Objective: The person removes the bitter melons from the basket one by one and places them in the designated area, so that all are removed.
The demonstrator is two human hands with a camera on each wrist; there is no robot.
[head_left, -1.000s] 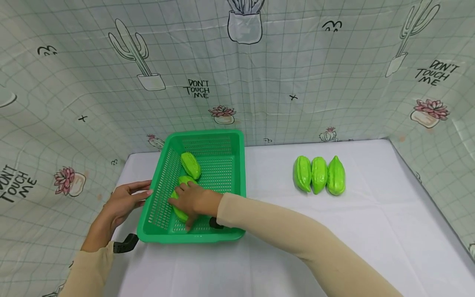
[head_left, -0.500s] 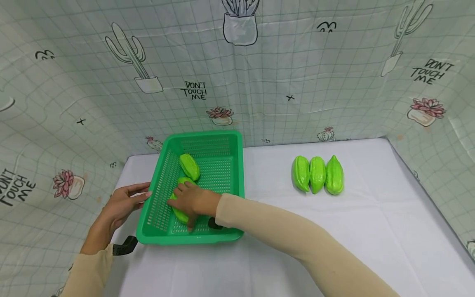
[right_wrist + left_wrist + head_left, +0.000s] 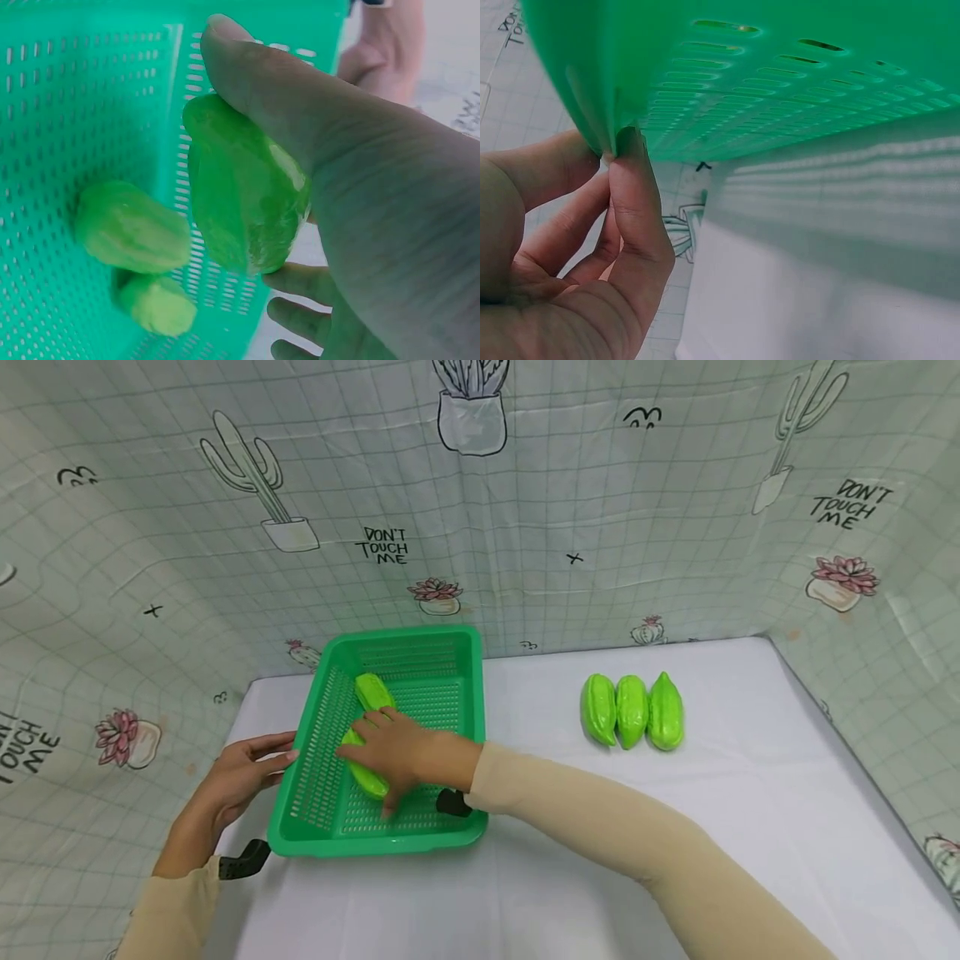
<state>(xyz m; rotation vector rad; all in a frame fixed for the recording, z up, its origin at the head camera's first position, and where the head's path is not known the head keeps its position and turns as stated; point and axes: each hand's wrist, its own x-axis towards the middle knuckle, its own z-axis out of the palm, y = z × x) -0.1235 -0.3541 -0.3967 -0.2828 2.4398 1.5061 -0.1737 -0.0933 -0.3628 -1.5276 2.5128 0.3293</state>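
Resting in the lower left of the head view, the gourd (image 3: 365, 774) sits inside the basket (image 3: 465, 752) under the right hand (image 3: 401, 752), whose thumb and fingers curl round its middle — the right wrist view shows the thumb across the top and the fingers below. It looks like a glossy moulded fruit, ribbed and tapering at the ends; likely light and stiff, and probably a little slick, so a hold across the fat middle, along the ribs, seems safest rather than at a tapered tip. Two more gourds (image 3: 131, 229) lie on the basket floor beside it in the right wrist view. The left hand (image 3: 240, 774) holds the basket's left rim, its fingertips (image 3: 630, 150) pinching the edge. Three gourds (image 3: 632, 712) stand side by side, touching, right of centre on the white table (image 3: 675, 827) — well apart from the basket. A cactus-print curtain (image 3: 600, 485) fills the top.
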